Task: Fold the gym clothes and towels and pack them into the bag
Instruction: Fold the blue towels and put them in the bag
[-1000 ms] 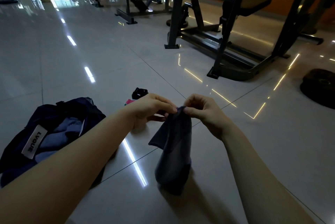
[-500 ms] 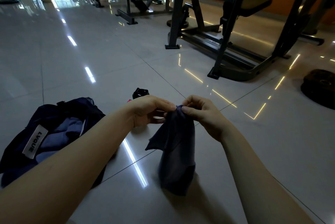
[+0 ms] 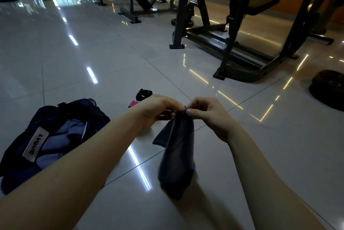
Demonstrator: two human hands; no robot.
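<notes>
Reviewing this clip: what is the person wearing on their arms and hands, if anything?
Nothing shows. The left hand and right hand are bare, with no gloves, rings or watch in sight. Both forearms are uncovered down to the picture's edge, so no sleeve is visible.

glossy tiled floor. open dark bag rests on it. beyond the bag: black bottle lying flat, pink item beside it. far right of the bag: weight plate, machine frame.
</notes>
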